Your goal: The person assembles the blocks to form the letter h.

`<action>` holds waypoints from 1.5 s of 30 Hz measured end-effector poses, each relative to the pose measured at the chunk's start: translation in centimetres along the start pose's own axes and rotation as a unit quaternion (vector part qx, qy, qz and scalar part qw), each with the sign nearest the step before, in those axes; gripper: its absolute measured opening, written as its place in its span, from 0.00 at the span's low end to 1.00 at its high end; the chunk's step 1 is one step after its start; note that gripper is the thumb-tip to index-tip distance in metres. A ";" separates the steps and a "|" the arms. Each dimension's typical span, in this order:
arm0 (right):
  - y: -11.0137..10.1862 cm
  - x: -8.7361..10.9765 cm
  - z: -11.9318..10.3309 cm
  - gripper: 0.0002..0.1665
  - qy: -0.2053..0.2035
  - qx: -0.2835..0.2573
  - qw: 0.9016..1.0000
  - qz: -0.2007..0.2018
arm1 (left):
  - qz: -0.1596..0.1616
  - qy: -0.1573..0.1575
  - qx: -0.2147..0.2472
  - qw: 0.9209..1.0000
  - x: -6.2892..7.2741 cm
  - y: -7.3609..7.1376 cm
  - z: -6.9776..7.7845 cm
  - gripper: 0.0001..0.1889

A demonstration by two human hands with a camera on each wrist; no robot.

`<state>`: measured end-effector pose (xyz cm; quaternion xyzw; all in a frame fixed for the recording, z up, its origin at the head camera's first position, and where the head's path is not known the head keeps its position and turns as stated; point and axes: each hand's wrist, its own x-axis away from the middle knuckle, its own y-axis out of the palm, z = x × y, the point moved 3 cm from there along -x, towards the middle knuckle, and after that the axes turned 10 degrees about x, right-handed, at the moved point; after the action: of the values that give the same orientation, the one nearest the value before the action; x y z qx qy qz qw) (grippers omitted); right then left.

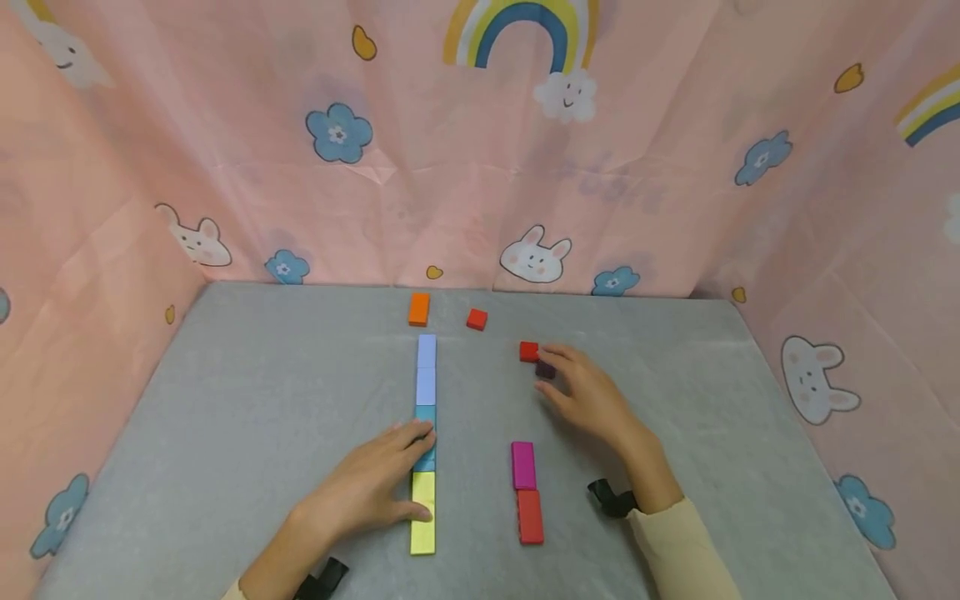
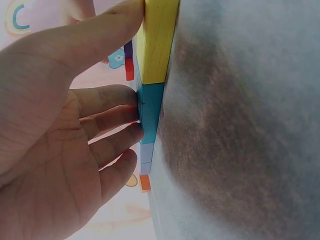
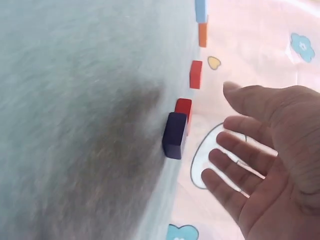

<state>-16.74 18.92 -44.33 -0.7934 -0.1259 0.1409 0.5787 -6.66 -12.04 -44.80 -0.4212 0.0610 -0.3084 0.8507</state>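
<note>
A straight row of blocks runs away from the person in the head view: yellow (image 1: pixel 423 537) nearest, then teal (image 1: pixel 426 412), then light blue (image 1: pixel 426 371) farthest. My left hand (image 1: pixel 367 483) lies along the row's left side, its fingertips touching the teal part and its thumb on the yellow part; the fingers are extended. To the right, my right hand (image 1: pixel 592 400) hovers over a dark purple block (image 3: pixel 175 132), thumb and fingers spread on either side of it. In the right wrist view a gap shows between that hand and the block. A red block (image 1: pixel 528 352) stands against the purple one.
An orange block (image 1: pixel 418 309) lies beyond the row's far end, with a small red block (image 1: pixel 476 319) to its right. Nearer the person, a magenta block (image 1: pixel 523 465) and a longer red block (image 1: pixel 529 517) lie end to end. Pink printed cloth (image 1: pixel 637 167) walls the grey table (image 1: pixel 300 375).
</note>
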 end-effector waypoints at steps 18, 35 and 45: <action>2.0 -1.1 0.8 0.28 0.044 0.033 0.998 -0.035 | -0.004 -0.009 0.000 1.000 0.0 0.2 -0.3 0.51; 1.1 -0.5 0.2 0.18 -0.018 -0.003 1.000 -0.009 | -0.001 -0.009 0.006 1.000 -0.4 0.3 -0.1 0.50; 1.6 -0.1 0.3 0.21 -0.032 -0.008 0.998 -0.050 | -0.004 -0.011 0.006 1.000 -0.2 0.2 0.0 0.50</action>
<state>-16.87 18.71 -45.97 -0.7857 -0.1844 0.1360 0.5746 -6.75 -11.84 -45.03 -0.4195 0.0478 -0.3077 0.8527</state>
